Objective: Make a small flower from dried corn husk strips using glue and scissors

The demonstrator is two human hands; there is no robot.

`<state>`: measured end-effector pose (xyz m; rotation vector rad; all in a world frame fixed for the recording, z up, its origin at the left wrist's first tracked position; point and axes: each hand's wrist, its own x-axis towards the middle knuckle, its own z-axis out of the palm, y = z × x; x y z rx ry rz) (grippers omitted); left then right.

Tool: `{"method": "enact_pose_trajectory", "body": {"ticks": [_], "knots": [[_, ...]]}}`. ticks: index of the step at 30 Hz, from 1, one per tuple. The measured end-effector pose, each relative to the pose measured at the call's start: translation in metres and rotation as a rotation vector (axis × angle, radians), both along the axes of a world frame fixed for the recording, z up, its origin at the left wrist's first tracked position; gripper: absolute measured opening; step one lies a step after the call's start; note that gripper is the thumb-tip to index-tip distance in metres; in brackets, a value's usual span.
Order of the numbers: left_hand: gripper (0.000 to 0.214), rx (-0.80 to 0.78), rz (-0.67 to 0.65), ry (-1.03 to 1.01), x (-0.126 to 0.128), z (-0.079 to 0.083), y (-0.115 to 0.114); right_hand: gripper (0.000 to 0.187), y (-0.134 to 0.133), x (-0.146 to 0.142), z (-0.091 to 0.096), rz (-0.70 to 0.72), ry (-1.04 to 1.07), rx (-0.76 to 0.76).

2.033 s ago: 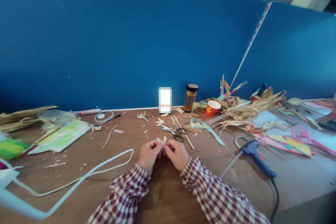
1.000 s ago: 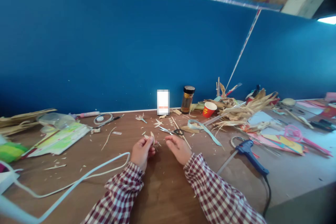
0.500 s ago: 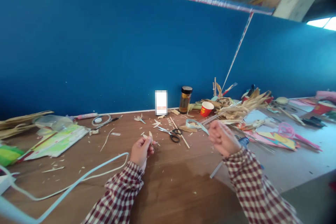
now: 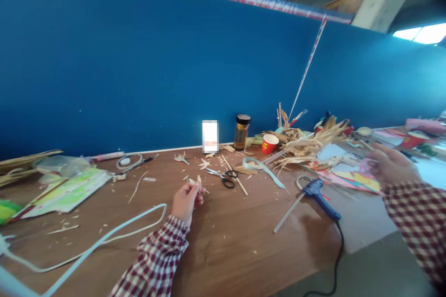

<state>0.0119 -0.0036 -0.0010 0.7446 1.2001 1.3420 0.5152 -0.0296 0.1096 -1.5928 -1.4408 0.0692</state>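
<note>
My left hand (image 4: 186, 199) is closed in a pinch above the wooden table. Between thumb and fingers it grips small pale petal-shaped husk pieces (image 4: 199, 180), their tips pointing up. My right hand (image 4: 395, 165) is out at the far right, over coloured papers, its fingers smeared by motion. A blue glue gun (image 4: 318, 197) with a clear glue stick lies on the table between my hands. Just beyond my left hand are black-handled scissors (image 4: 228, 180), a thin wooden stick (image 4: 239, 181), and a star-shaped husk flower (image 4: 204, 164).
Near the blue partition stand a dark-lidded jar (image 4: 241, 132) and a red paper cup (image 4: 269, 144). Dried corn husks (image 4: 324, 141) pile up behind the glue gun. A pale blue ribbon (image 4: 266, 171) lies mid-table. White tubing (image 4: 104, 236) loops across the left foreground.
My right hand has moved away to the right, uncovering the glue gun and its cord. My left hand keeps its pinch on the husk pieces. The view has shifted slightly rightward.
</note>
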Motion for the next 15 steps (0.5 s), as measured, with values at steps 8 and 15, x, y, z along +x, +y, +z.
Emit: {"method": "enact_pose_trajectory", "body": {"ticks": [8, 15], "knots": [[0.030, 0.042, -0.048, 0.076, 0.001, -0.005, -0.001, 0.018, 0.007, -0.088, -0.025, -0.040, -0.325, -0.228], [0.030, 0.051, -0.045, 0.070, 0.001, -0.001, -0.004, 0.012, 0.023, -0.235, -0.064, 0.458, -0.387, -0.383]]}}
